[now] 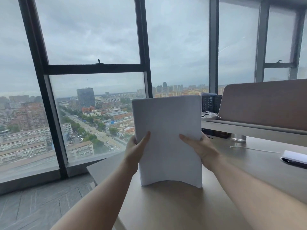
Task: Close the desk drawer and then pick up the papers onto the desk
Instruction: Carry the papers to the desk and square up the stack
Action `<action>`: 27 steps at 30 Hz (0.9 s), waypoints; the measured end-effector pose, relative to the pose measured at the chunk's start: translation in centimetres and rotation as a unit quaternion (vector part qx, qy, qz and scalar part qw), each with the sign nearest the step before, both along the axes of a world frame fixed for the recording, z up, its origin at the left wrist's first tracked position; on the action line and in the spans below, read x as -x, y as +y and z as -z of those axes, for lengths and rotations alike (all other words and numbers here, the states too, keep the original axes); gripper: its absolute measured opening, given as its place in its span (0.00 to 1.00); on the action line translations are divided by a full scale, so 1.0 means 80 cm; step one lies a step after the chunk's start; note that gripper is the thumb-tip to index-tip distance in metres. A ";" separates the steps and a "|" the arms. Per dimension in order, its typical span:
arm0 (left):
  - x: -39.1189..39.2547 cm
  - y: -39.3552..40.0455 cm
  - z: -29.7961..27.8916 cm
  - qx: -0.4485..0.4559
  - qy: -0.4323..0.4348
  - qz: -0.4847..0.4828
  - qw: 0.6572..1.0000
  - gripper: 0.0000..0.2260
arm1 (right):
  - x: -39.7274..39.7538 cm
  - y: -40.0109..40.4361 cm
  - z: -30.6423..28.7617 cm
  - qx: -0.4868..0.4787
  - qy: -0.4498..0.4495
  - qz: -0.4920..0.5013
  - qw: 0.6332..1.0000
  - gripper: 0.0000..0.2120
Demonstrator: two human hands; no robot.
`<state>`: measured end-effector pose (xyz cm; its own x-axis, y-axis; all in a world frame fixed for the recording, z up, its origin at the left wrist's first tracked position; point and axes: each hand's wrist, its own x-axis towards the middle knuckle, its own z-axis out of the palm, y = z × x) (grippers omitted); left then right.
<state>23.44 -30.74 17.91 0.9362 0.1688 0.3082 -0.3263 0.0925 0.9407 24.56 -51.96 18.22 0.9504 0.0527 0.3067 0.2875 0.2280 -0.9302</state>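
A thick stack of white papers [167, 130] stands upright on its lower edge on the light wooden desk [174, 208]. The stack bows slightly, so its bottom edge arches above the desktop in the middle. My left hand [135, 149] grips the stack's left side, thumb across the front sheet. On the right side my right hand [199, 148] holds it the same way, thumb on the front. The desk drawer is out of view.
A white device with a dark edge [294, 159] lies at the desk's right, a white cable [254, 149] behind it. A padded divider panel [265, 103] and a clear bottle [238, 137] stand at the back right. Tall windows [93, 70] rise beyond the desk's left edge.
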 end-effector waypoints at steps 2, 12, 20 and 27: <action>-0.004 0.000 0.003 0.006 -0.002 -0.003 1.000 0.14 | -0.002 0.000 0.005 0.016 -0.010 0.017 1.000 0.10; -0.020 0.001 0.039 -0.062 0.076 -0.041 0.994 0.10 | -0.015 -0.002 0.029 0.105 0.090 0.056 0.989 0.12; -0.053 0.016 0.033 -0.208 0.025 -0.137 0.968 0.15 | -0.034 0.008 0.036 0.148 0.086 0.102 0.980 0.09; -0.088 0.029 0.051 -0.303 0.159 -0.070 0.937 0.09 | -0.060 0.012 0.078 0.113 0.204 0.168 0.958 0.14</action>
<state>30.47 -28.41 13.81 0.9789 0.1809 0.0955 0.0112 -0.5135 0.8580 29.38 -50.99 12.01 0.9635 -0.2565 -0.0772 -0.0887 -0.0333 -0.9955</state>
